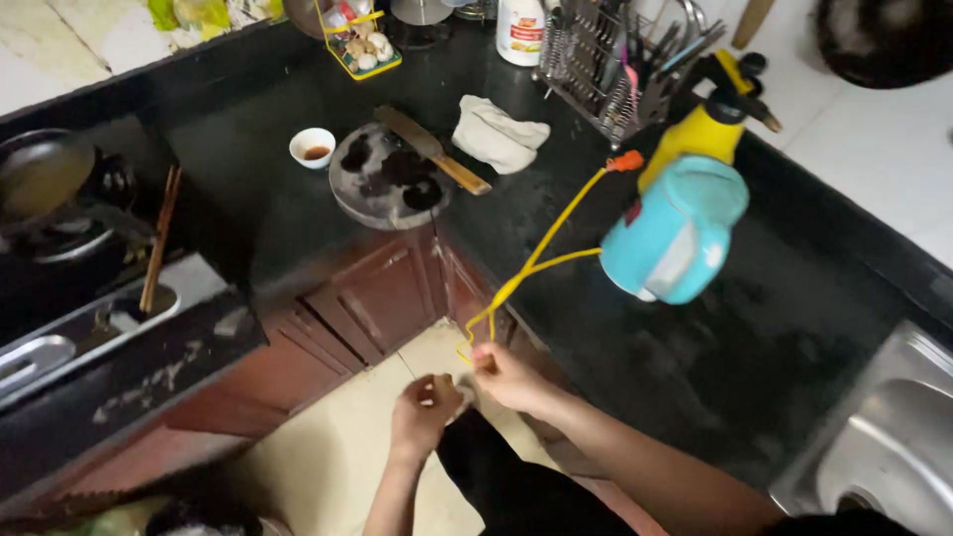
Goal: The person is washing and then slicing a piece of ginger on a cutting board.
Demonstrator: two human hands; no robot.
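Right hand point(506, 375) pinches yellow hose point(536, 260) off counter edge; left hand point(425, 407) closed, contents unclear; sprayer point(685, 213) rests on counter point(695, 357).

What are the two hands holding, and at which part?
The right hand pinches the thin yellow hose of the blue and yellow pump sprayer at its lower loop. Whether the left hand holds anything cannot be told.

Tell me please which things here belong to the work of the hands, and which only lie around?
In hand:
right hand pinching the yellow hose
left hand, closed just beside it
blue and yellow sprayer the hose runs to

Lying about:
round chopping board with cleaver
small white bowl
white cloth
utensil rack
sink
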